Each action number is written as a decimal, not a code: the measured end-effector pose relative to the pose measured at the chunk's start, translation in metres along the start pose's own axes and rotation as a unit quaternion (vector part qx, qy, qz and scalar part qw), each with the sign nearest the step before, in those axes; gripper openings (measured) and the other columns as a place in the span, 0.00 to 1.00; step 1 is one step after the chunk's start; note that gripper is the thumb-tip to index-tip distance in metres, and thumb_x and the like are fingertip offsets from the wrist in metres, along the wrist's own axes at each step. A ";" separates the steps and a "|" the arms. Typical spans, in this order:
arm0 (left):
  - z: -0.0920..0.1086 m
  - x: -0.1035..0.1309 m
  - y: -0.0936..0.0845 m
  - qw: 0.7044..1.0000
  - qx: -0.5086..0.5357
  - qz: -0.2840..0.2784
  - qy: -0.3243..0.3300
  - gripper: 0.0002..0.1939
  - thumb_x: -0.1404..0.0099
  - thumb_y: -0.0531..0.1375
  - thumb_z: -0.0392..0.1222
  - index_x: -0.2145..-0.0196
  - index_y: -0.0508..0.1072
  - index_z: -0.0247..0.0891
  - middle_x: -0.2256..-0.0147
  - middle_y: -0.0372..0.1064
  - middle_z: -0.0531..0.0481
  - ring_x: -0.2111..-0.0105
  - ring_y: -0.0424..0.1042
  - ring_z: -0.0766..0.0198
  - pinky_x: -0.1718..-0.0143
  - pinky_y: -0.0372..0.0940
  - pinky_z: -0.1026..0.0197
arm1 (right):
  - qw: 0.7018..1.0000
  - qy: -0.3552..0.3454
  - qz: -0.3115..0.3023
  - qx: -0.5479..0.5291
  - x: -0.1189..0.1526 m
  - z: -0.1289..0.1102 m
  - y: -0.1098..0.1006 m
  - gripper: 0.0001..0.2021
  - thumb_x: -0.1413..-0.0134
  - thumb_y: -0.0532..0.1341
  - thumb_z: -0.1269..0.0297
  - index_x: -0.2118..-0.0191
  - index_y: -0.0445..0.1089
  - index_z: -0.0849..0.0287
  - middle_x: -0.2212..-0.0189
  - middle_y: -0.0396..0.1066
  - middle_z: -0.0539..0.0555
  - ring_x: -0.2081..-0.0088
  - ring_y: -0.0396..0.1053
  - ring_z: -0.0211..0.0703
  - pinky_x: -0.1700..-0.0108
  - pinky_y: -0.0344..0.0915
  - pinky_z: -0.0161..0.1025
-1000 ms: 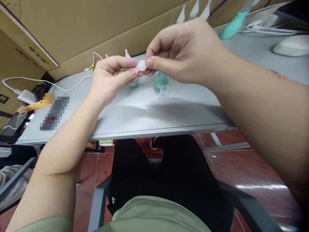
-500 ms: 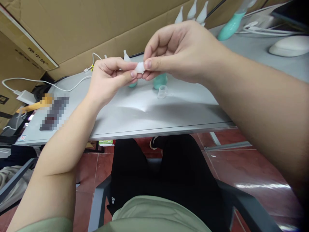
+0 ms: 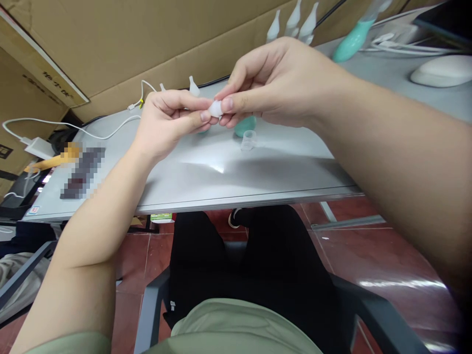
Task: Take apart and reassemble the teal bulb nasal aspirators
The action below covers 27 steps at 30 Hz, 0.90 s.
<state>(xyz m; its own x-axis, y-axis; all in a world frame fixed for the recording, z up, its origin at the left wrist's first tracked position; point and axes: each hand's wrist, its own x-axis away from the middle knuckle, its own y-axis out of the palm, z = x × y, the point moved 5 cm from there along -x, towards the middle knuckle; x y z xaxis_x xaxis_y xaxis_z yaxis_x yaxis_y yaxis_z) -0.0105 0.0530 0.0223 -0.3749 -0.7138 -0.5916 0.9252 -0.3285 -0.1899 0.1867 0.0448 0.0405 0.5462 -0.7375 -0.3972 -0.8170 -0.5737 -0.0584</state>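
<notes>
Between my two hands, above the grey table, is a small white plastic piece (image 3: pixel 216 109), partly covered by fingertips. My left hand (image 3: pixel 173 113) pinches its left end between thumb and fingers. My right hand (image 3: pixel 258 93) is closed on its right side, thumb in front. Just below my right hand lies a short clear plastic tube (image 3: pixel 249 140), beside a teal bulb (image 3: pixel 246 127) that my hand partly hides. Behind my left hand stands a white pointed nozzle tip (image 3: pixel 193 86), its lower part hidden.
Several white nozzle tips (image 3: pixel 294 19) stand at the back. To the right are a teal bulb with a clear top (image 3: pixel 354 42) and a white computer mouse (image 3: pixel 444 70). A white cable (image 3: pixel 77 121) crosses the left side; cardboard (image 3: pixel 147 39) walls the back.
Both hands have lowered slightly with the white piece, and my right fingers have shifted around it. More of the nozzle tips at the back now shows.
</notes>
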 end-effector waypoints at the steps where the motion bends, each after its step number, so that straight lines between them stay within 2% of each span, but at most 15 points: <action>1: 0.001 0.000 0.001 1.000 0.004 -0.004 0.004 0.06 0.37 0.80 0.41 0.65 0.87 0.44 0.68 0.81 0.55 0.63 0.88 0.58 0.58 0.87 0.56 | 1.000 0.003 -0.001 0.004 0.000 -0.001 0.000 0.08 0.47 0.82 0.70 0.68 0.84 0.56 0.67 0.84 0.53 0.67 0.82 0.39 0.62 0.83 0.29; 6: 0.004 0.001 0.005 1.000 0.003 0.003 -0.008 0.05 0.37 0.79 0.39 0.66 0.88 0.45 0.69 0.81 0.56 0.64 0.88 0.59 0.58 0.87 0.57 | 1.000 0.007 0.003 0.013 0.000 -0.002 0.002 0.10 0.50 0.83 0.66 0.69 0.83 0.56 0.67 0.83 0.53 0.68 0.81 0.39 0.63 0.84 0.32; 13: 0.002 0.002 0.005 0.999 0.042 0.016 -0.015 0.07 0.38 0.78 0.35 0.66 0.86 0.45 0.67 0.83 0.57 0.62 0.89 0.59 0.59 0.87 0.59 | 0.999 -0.030 0.018 0.039 -0.002 -0.002 0.003 0.10 0.51 0.81 0.62 0.68 0.80 0.50 0.68 0.82 0.48 0.69 0.79 0.36 0.64 0.80 0.32; 16: 0.003 0.002 0.006 0.999 0.045 0.010 -0.011 0.07 0.38 0.78 0.35 0.66 0.86 0.44 0.67 0.82 0.57 0.61 0.88 0.59 0.59 0.87 0.59 | 0.998 -0.016 0.028 0.058 -0.001 -0.005 0.005 0.09 0.46 0.79 0.65 0.69 0.79 0.50 0.69 0.82 0.46 0.69 0.79 0.35 0.64 0.80 0.32; 20: 0.006 0.001 0.005 1.000 0.014 0.005 -0.013 0.06 0.36 0.78 0.36 0.65 0.86 0.44 0.67 0.81 0.56 0.63 0.88 0.60 0.58 0.87 0.58 | 0.994 -0.024 0.014 0.107 0.004 -0.021 0.008 0.09 0.40 0.76 0.77 0.66 0.83 0.56 0.71 0.82 0.48 0.72 0.79 0.33 0.67 0.79 0.28; 22: 0.007 0.001 0.003 1.000 0.001 0.001 -0.014 0.05 0.35 0.77 0.36 0.64 0.86 0.44 0.67 0.81 0.55 0.64 0.87 0.61 0.58 0.87 0.58 | 0.986 -0.026 0.012 0.162 0.007 -0.031 0.003 0.10 0.40 0.75 0.83 0.65 0.84 0.60 0.74 0.80 0.47 0.75 0.77 0.30 0.72 0.75 0.24; 24: 0.006 0.001 -0.001 1.000 0.005 0.000 -0.002 0.05 0.36 0.77 0.37 0.64 0.87 0.44 0.66 0.81 0.55 0.65 0.87 0.61 0.59 0.87 0.59 | 0.971 -0.028 0.031 0.237 0.010 -0.041 -0.012 0.11 0.39 0.74 0.84 0.67 0.83 0.61 0.78 0.77 0.44 0.78 0.74 0.27 0.75 0.69 0.20; 26: 0.005 0.001 -0.006 1.000 0.012 0.006 0.010 0.06 0.37 0.78 0.37 0.63 0.87 0.44 0.66 0.82 0.53 0.65 0.87 0.61 0.61 0.86 0.60 | 0.942 -0.004 0.046 0.333 0.009 -0.045 -0.032 0.12 0.34 0.72 0.78 0.70 0.82 0.60 0.79 0.74 0.43 0.79 0.70 0.23 0.77 0.63 0.18; 27: 0.003 0.001 -0.009 1.000 0.011 0.010 0.009 0.07 0.38 0.78 0.37 0.63 0.87 0.44 0.66 0.82 0.53 0.65 0.87 0.61 0.61 0.86 0.60 | 0.924 0.009 0.002 0.381 0.007 -0.043 -0.038 0.09 0.33 0.73 0.75 0.68 0.84 0.59 0.78 0.75 0.44 0.79 0.70 0.23 0.77 0.62 0.17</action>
<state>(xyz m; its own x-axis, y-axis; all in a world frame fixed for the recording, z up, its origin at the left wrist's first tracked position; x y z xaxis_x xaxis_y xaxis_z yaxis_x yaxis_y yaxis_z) -0.0197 0.0535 0.0256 -0.3552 -0.7097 -0.6084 0.9309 -0.3280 -0.1609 0.2294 0.0464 0.0795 0.5406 -0.7484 -0.3842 -0.7080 -0.1580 -0.6884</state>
